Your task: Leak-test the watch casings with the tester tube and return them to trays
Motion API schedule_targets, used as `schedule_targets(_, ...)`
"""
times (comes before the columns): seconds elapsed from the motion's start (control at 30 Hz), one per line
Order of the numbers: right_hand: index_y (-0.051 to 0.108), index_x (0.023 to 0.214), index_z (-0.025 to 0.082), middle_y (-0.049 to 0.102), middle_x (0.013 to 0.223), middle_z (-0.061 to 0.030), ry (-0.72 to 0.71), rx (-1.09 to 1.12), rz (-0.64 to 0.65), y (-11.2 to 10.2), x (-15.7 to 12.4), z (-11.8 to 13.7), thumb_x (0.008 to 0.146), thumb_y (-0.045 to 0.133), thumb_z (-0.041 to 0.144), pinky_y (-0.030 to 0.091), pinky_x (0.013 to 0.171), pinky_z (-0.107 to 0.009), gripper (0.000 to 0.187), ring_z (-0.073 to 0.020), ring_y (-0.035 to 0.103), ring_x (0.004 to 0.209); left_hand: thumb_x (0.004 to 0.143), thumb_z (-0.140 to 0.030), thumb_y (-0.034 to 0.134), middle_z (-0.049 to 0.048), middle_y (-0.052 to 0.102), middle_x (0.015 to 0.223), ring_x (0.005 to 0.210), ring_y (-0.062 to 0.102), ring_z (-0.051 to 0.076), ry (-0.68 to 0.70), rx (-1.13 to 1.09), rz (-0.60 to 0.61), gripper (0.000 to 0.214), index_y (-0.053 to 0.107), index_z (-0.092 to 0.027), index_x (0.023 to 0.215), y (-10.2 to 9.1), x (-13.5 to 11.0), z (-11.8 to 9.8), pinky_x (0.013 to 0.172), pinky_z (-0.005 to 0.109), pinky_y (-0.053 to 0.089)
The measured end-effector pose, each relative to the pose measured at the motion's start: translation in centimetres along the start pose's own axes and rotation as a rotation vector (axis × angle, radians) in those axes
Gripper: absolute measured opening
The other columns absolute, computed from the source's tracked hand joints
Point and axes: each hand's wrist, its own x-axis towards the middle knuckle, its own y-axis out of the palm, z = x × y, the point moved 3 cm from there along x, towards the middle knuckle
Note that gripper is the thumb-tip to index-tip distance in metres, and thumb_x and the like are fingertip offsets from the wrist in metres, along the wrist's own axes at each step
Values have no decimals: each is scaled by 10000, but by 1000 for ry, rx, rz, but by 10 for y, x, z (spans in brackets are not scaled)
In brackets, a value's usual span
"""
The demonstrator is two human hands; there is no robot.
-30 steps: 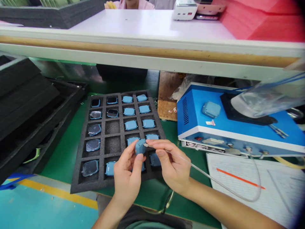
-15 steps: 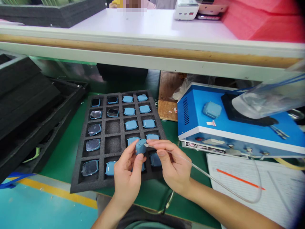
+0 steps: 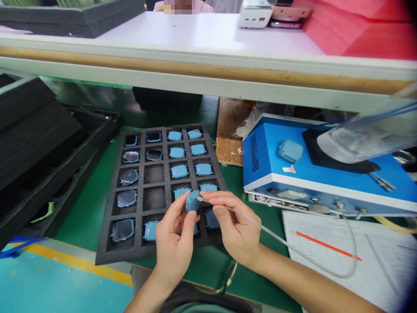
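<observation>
A small blue case [image 3: 193, 201] is being held just above the lower right part of a black foam tray [image 3: 109, 256], gripped between the thumb and fingers of the left hand [image 3: 172, 248]. The fingers are curled firmly around its sides. A thin metal-tipped nozzle [image 3: 205, 200] is being pinched between the thumb and fingertips [image 3: 208, 194] of the right hand [image 3: 236, 228], its tip being kept at the edge of the case, apparently touching it. A clear hose [image 3: 293, 248] is being trailed from the nozzle across a sheet of lined paper [image 3: 384, 269], which is marked by a red stripe [image 3: 329, 246]. The tray is resting on a green mat [image 3: 87, 213], its compartments being filled mostly with similar blue cases, while some in the left columns are being shown with clear or dark faces. To the right, another blue case [image 3: 289, 151] is being supported on top of a blue machine [image 3: 260, 174], beneath a clear plastic cover [image 3: 365, 139]. Stacked black foam trays [image 3: 35, 130] are being kept at the left — and beyond the white table [image 3: 195, 32], a pink sleeve [image 3: 182, 6] of another person is being glimpsed.
</observation>
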Motion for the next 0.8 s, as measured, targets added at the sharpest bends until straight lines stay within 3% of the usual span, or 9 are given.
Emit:
schedule_targets(0.27, 753, 1030, 228, 807, 1037, -92, -22, 7, 7, 3, 7, -1, 1018, 613, 190, 660, 904, -378, 146, -213, 789, 1004, 898, -383, 794, 84, 805, 1206, 1030, 801, 251, 23, 0, -86, 372, 748, -216, 1227, -1, 6, -3, 849, 290, 680)
schedule_targets(0.4, 743, 985, 223, 814, 1004, -90, -30, 15, -8, 5, 13, -2, 1025, 610, 247, 663, 895, -363, 141, -206, 795, 983, 855, -434, 824, 99, 799, 1215, 1037, 798, 290, 0, 57, -150, 434, 748, -211, 1219, -3, 11, -1, 861, 329, 683)
schedule_targets(0.57, 743, 973, 223, 820, 1001, -84, -44, 38, -23, 5, 16, -1, 1026, 613, 283, 662, 904, -354, 152, -201, 798, 981, 843, -463, 818, 109, 791, 1227, 1067, 787, 323, -22, 97, -176, 473, 736, -207, 1233, -2, 14, 0, 890, 397, 683)
schedule_targets(0.8, 741, 977, 217, 817, 986, -92, -52, 60, -18, 5, 17, -1, 1032, 603, 288, 667, 901, -361, 165, -207, 797, 984, 844, -454, 825, 105, 787, 1241, 1095, 779, 315, -52, 110, -162, 516, 712, -208, 1284, -7, 15, 1, 908, 371, 675)
